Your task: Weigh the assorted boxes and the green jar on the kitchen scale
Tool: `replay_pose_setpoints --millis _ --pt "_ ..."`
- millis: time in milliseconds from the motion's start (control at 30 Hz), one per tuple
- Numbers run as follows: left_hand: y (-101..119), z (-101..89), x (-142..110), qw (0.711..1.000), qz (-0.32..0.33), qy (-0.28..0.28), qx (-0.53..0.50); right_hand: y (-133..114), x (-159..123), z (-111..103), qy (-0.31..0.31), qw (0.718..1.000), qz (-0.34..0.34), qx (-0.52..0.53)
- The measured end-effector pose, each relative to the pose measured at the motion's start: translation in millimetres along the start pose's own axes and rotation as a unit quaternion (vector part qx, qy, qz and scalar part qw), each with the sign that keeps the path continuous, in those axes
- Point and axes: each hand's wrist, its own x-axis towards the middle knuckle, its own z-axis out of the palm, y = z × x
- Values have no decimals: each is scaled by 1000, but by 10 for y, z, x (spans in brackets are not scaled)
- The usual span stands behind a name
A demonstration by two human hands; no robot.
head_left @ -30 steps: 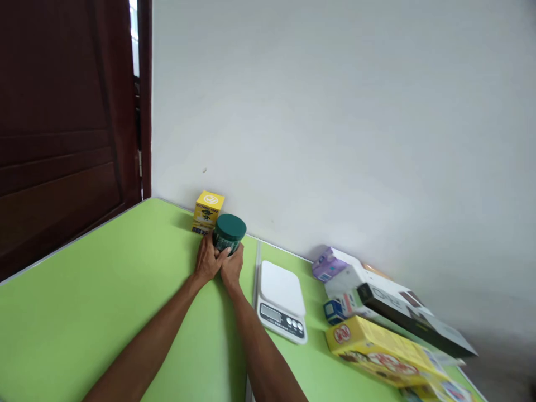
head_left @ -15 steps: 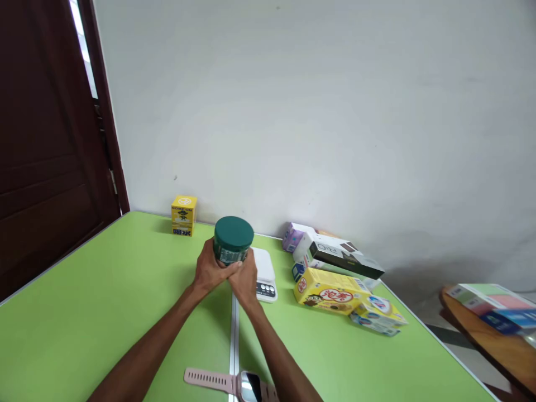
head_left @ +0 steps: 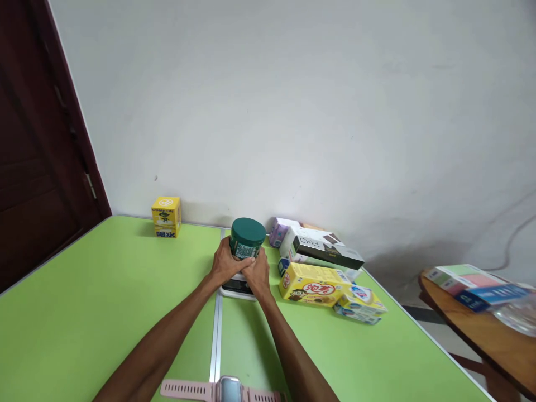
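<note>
A jar with a dark green lid (head_left: pixel 248 231) stands upright, gripped from both sides. My left hand (head_left: pixel 227 262) is closed round its left side, and my right hand (head_left: pixel 257 272) wraps its right side, with the thumbs meeting in front. Below the jar is a white kitchen scale (head_left: pixel 237 288), whose dark display strip shows under my hands. Most of the scale's plate is hidden, so I cannot tell whether the jar rests on it.
A yellow box (head_left: pixel 166 216) stands at the back left. To the right lie a yellow biscuit box (head_left: pixel 314 286), a black-and-white box (head_left: pixel 324 251) and a smaller yellow box (head_left: pixel 360 302). A pink-strapped watch (head_left: pixel 229 389) lies at the front. Beyond the table is a wooden stool (head_left: pixel 469 329).
Both hands have carried the jar rightward, from beside the scale to over it. The view has also shifted a little to the right.
</note>
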Motion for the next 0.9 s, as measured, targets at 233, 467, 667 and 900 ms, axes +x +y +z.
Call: replay_pose_setpoints --millis 233,467,667,900 --pt "-16 -9 60 1000 -16 -23 7 7 38 31 -46 998 35 7" --pt "-473 -374 -455 994 -72 9 -83 122 -482 -459 -78 994 62 53" --pt "-796 -620 -682 983 -129 63 -114 267 -880 -736 -83 975 154 133" --pt "-902 -610 -674 994 -61 39 -78 267 -843 -713 -71 978 146 130"
